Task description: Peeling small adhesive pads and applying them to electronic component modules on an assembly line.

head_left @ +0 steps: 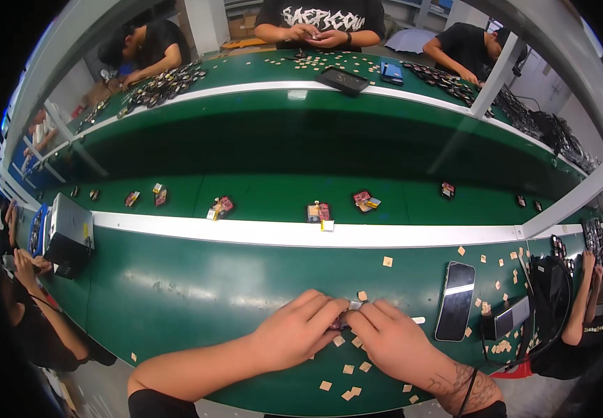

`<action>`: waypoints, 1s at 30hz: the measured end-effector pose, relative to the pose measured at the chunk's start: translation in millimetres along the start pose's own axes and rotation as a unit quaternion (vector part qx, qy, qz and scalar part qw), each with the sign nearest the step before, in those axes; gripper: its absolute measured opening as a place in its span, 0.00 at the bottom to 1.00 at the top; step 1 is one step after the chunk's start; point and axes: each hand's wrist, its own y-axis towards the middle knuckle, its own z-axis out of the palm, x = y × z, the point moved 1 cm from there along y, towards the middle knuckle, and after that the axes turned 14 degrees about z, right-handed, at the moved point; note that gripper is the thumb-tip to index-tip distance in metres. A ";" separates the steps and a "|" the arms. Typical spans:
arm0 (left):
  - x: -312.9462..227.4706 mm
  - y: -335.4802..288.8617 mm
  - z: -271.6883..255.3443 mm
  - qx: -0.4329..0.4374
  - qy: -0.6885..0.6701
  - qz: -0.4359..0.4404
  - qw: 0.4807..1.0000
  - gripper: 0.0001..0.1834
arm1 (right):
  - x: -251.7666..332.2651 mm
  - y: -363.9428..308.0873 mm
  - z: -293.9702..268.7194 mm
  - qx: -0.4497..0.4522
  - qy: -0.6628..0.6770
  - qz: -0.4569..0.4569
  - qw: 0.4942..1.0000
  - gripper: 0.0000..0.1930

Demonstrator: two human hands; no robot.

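Observation:
At the near middle of the green table, my left hand and my right hand meet over a small electronic module. Dark red and black parts of it show between the fingers, with a silvery piece at the top. Fingers of both hands are closed on the module, and they hide most of it. A tan square pad lies just beyond my fingertips. More tan pads are scattered below and between my hands. A small white strip sits beside my right hand.
To the right lie a phone and a dark grey box with a cable. A white rail borders a sunken green belt carrying several red-and-black modules. A silver-black box stands at left. Other people work across and on both sides.

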 end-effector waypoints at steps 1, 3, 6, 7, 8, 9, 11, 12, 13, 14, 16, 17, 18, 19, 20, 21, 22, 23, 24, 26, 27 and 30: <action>1.5 -1.0 0.8 -0.002 -0.001 -0.003 1.000 0.27 | 1.6 0.7 0.9 0.002 -0.027 -0.010 1.000 0.23; 3.1 -0.8 1.6 -0.020 0.008 0.017 1.000 0.29 | -0.8 3.6 -0.2 0.000 -0.018 -0.019 1.000 0.21; 4.1 -1.2 1.2 -0.014 -0.009 0.008 1.000 0.29 | -7.7 6.0 4.6 -0.013 0.016 -0.032 0.999 0.19; 3.7 -1.0 0.3 -0.014 -0.009 0.007 1.000 0.29 | -8.9 6.3 5.9 -0.024 0.039 -0.036 0.998 0.19; 2.6 -0.5 -0.8 -0.013 -0.023 0.000 1.000 0.28 | -8.3 6.0 6.0 -0.024 0.039 -0.035 0.998 0.19; 2.0 -0.2 -1.3 -0.012 -0.036 -0.006 0.999 0.27 | -7.7 5.8 5.7 -0.027 0.051 -0.028 0.998 0.17; 4.1 -1.3 -0.3 -0.016 -0.036 -0.012 0.999 0.28 | -8.5 6.0 6.1 -0.030 0.063 -0.020 0.997 0.15; 4.8 -1.8 -0.1 -0.020 -0.034 -0.018 0.999 0.29 | -10.8 6.7 7.4 -0.032 0.081 -0.022 0.996 0.14; 4.7 -1.8 -0.3 -0.020 -0.034 -0.018 0.999 0.29 | -13.2 7.5 8.4 -0.034 0.098 -0.024 0.994 0.13; 4.7 -1.7 -0.6 -0.017 -0.034 -0.023 0.999 0.29 | -15.5 8.5 8.9 -0.034 0.099 -0.024 0.994 0.13; 4.5 0.4 -1.6 -0.013 -0.035 -0.025 0.999 0.29 | -19.9 9.9 6.6 -0.039 0.142 -0.028 0.989 0.11; 4.6 0.0 -2.3 -0.009 -0.040 -0.033 0.999 0.29 | -21.4 11.6 7.1 -0.039 0.143 -0.029 0.988 0.11; 4.8 -0.5 -2.7 -0.005 -0.044 -0.041 0.998 0.29 | -22.8 13.2 7.5 -0.034 0.157 -0.026 0.987 0.10; 5.4 -1.2 -2.8 -0.005 -0.043 -0.042 0.998 0.29 | -24.1 14.7 7.4 -0.030 0.169 -0.023 0.985 0.09; 5.7 -1.2 -2.5 -0.005 -0.044 -0.042 0.998 0.29 | -24.6 14.8 5.0 -0.031 0.168 -0.022 0.985 0.09; 5.9 -1.0 -2.5 -0.006 -0.045 -0.043 0.998 0.29 | -24.8 14.8 2.2 -0.017 0.179 -0.013 0.984 0.09; 5.5 -0.5 -2.8 -0.006 -0.046 -0.041 0.998 0.29 | -25.0 14.2 -0.6 -0.003 0.190 -0.003 0.982 0.08; 5.0 -0.7 -3.5 -0.005 -0.045 -0.043 0.998 0.29 | -25.8 14.2 -2.9 -0.002 0.190 -0.004 0.982 0.08; 4.7 -1.1 -4.0 -0.004 -0.045 -0.046 0.998 0.28 | -26.5 13.8 -5.5 0.007 0.193 -0.012 0.981 0.09; 7.4 -1.8 -1.8 -0.006 -0.036 -0.017 0.999 0.25 | -24.4 13.8 -8.8 0.016 0.195 -0.022 0.980 0.11; 8.1 -2.3 -0.8 -0.006 -0.028 0.013 1.000 0.23 | -23.2 14.3 -10.1 0.015 0.204 0.014 0.979 0.12; 8.0 -2.7 0.6 0.003 -0.011 0.033 0.999 0.18 | -24.7 14.5 -5.3 0.003 0.177 0.057 0.982 0.15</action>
